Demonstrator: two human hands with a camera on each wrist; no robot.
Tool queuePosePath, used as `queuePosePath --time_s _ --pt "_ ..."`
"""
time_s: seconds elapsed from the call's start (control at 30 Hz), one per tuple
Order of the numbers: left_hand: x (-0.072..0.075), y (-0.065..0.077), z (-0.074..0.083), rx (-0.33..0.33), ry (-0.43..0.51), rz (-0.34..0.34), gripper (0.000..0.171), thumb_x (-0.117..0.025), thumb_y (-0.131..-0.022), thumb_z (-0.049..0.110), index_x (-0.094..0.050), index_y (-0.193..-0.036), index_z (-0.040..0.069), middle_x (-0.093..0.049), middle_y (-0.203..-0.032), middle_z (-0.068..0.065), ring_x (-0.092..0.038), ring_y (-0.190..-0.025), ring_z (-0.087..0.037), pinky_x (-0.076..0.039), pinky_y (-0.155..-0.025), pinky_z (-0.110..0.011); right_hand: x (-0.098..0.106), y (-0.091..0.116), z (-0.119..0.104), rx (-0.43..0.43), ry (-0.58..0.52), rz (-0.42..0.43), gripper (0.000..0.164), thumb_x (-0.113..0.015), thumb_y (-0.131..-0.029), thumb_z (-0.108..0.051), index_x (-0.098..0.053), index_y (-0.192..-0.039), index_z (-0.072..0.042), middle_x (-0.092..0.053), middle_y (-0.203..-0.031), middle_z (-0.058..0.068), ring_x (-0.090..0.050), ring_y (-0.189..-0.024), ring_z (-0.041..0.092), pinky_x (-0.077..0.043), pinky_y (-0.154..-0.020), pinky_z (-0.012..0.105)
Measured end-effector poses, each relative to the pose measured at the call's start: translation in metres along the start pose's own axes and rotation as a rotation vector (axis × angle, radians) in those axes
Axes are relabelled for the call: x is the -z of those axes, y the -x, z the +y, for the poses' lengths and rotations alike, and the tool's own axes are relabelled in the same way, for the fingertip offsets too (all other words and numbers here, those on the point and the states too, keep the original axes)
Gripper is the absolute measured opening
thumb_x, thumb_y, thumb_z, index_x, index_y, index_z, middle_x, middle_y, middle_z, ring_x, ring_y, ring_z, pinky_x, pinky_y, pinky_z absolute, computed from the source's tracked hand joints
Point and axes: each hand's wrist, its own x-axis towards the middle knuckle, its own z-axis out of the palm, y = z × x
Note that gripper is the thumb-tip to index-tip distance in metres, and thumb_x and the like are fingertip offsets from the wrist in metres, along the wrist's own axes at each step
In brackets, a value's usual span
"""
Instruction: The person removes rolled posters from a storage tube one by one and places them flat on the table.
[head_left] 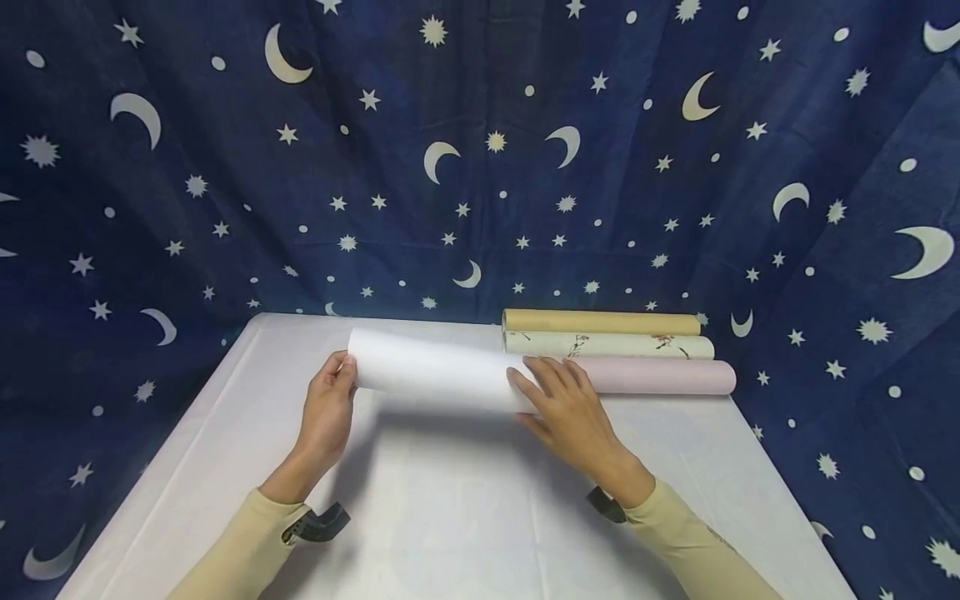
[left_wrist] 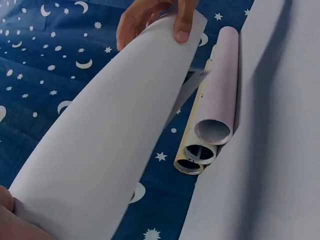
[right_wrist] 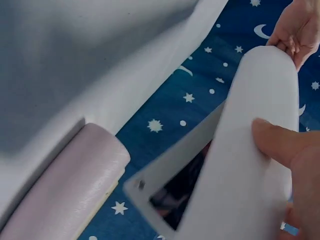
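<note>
- Evidently we hold a loosely curled white sheet (head_left: 435,367) up off the counter (head_left: 465,508), its shadow falling beneath.
- Our left hand (head_left: 327,417) pinches the sheet's left end between thumb and fingers.
- Our right hand (head_left: 573,417) grips near its right end, thumb on one face, fingers bent over the other.
- Past it, we see pink (head_left: 663,376), floral (head_left: 622,344) and yellow rolls (head_left: 600,322) side by side.
- Behind hangs a blue curtain (head_left: 375,154) with moons and stars.

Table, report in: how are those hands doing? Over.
Left hand, right hand: both gripping. Curled white sheet held above table. Possibly in the way: three rolls, right side.
</note>
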Motion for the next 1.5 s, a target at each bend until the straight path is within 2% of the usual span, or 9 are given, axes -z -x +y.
queuePosePath --time_s 0.27,0.47,0.63,0.8,1.0,1.13,1.27,1.37,1.5 --pt "-0.004 0.006 0.007 -0.031 -0.034 0.006 0.047 -0.033 -0.107 0.036 -0.046 -0.138 0.004 -0.048 -0.133 -0.001 -0.045 -0.127 -0.009 -0.032 -0.115 -0.024 -0.01 0.009 0.006 -0.075 -0.11 -0.003 0.063 -0.075 -0.084 -0.034 -0.052 -0.14 -0.019 -0.057 -0.136 0.008 -0.055 -0.122 0.03 -0.045 -0.099 0.047" --pt "-0.008 0.012 0.01 -0.171 -0.102 0.069 0.038 -0.04 -0.106 0.026 -0.051 -0.136 0.006 -0.056 -0.128 0.003 -0.051 -0.121 -0.009 -0.037 -0.104 -0.016 -0.016 0.014 0.011 -0.177 -0.236 0.03 0.063 -0.074 -0.085 -0.033 -0.051 -0.141 -0.018 -0.06 -0.131 0.007 -0.059 -0.119 0.03 -0.048 -0.095 0.048" --pt "-0.015 0.011 0.007 -0.257 -0.04 0.122 0.036 -0.049 -0.1 0.006 -0.043 -0.135 0.003 -0.048 -0.131 -0.002 -0.047 -0.125 -0.015 -0.041 -0.099 -0.013 -0.017 0.015 0.014 -0.313 -0.398 0.031 0.061 -0.072 -0.088 -0.032 -0.049 -0.143 -0.018 -0.06 -0.135 0.008 -0.058 -0.123 0.029 -0.049 -0.097 0.049" --pt "-0.025 0.005 -0.002 -0.158 0.02 0.095 0.051 -0.054 -0.096 0.002 -0.032 -0.141 0.009 -0.041 -0.135 -0.003 -0.042 -0.131 -0.019 -0.043 -0.099 -0.013 -0.016 0.014 0.01 -0.468 -0.663 -0.011 0.061 -0.068 -0.092 -0.033 -0.044 -0.147 -0.023 -0.054 -0.144 0.009 -0.054 -0.13 0.031 -0.044 -0.107 0.052" --pt "-0.039 0.003 -0.015 -0.024 0.008 -0.055 0.063 -0.06 -0.097 0.013 -0.024 -0.149 0.014 -0.04 -0.145 -0.007 -0.046 -0.134 -0.018 -0.045 -0.097 -0.012 -0.018 0.01 0.003 -0.545 -0.834 -0.045 0.059 -0.068 -0.093 -0.033 -0.045 -0.146 -0.024 -0.053 -0.146 0.006 -0.057 -0.127 0.027 -0.046 -0.105 0.049" --pt "-0.053 0.003 -0.023 -0.013 0.085 -0.157 0.066 -0.062 -0.096 0.012 -0.024 -0.15 0.015 -0.042 -0.147 -0.01 -0.048 -0.133 -0.025 -0.052 -0.095 -0.023 -0.021 0.008 -0.001 -0.582 -0.953 -0.067 0.057 -0.066 -0.094 -0.029 -0.044 -0.146 -0.02 -0.054 -0.144 0.008 -0.06 -0.122 0.025 -0.051 -0.099 0.04" --pt "-0.063 0.004 -0.031 -0.003 0.153 -0.21 0.067 -0.063 -0.094 0.009 -0.025 -0.149 0.016 -0.042 -0.144 -0.012 -0.052 -0.124 -0.024 -0.055 -0.095 -0.04 -0.025 0.007 -0.007 -0.608 -1.026 -0.103 0.057 -0.064 -0.096 -0.028 -0.042 -0.147 -0.017 -0.052 -0.145 0.012 -0.059 -0.124 0.029 -0.053 -0.097 0.033" --pt "-0.068 0.004 -0.035 0.008 0.137 -0.221 0.065 -0.064 -0.093 0.01 -0.028 -0.147 0.016 -0.046 -0.139 -0.012 -0.057 -0.114 -0.016 -0.057 -0.091 -0.042 -0.027 0.008 -0.011 -0.608 -1.067 -0.127 0.056 -0.062 -0.097 -0.027 -0.041 -0.148 -0.015 -0.05 -0.146 0.015 -0.057 -0.126 0.033 -0.054 -0.096 0.037" --pt "-0.07 0.003 -0.038 0.018 0.063 -0.199 0.055 -0.06 -0.095 0.009 -0.034 -0.143 0.017 -0.056 -0.134 -0.013 -0.064 -0.103 -0.009 -0.057 -0.083 -0.035 -0.03 0.009 -0.015 -0.613 -1.09 -0.158 0.057 -0.06 -0.098 -0.027 -0.039 -0.148 -0.012 -0.047 -0.148 0.018 -0.053 -0.13 0.036 -0.052 -0.099 0.043"
